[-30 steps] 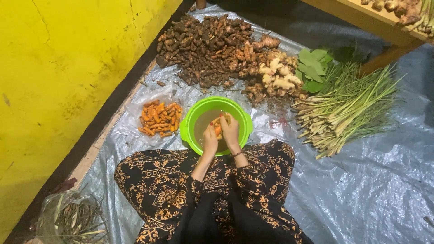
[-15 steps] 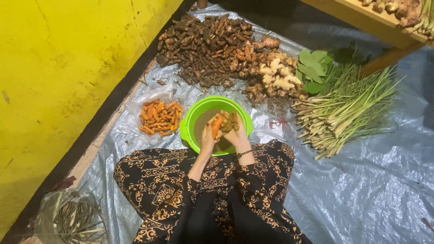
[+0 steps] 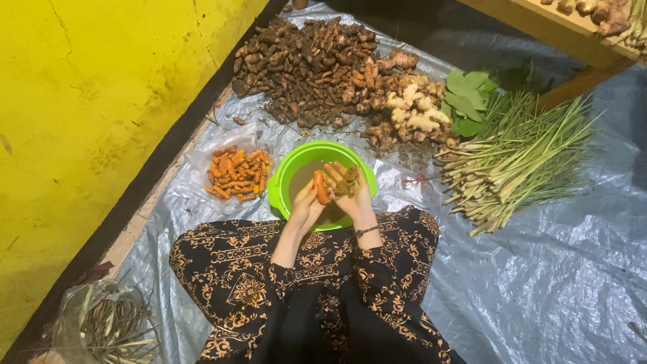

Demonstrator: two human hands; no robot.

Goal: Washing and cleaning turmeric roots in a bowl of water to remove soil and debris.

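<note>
Above the green basin's rim, both hands (close together) grip turmeric.

Grey plastic sheet under brown roots, lemongrass, green basin

We see a cracked, stained yellow plaster wall on the left, with a dark strip along its base. A crinkled grey plastic tarp covers the floor, shiny where light hits it. At top right a slanted wooden bench edge crosses the corner, shadow dark beneath it. We find the light dim and warm, brightest on the wall.
</note>
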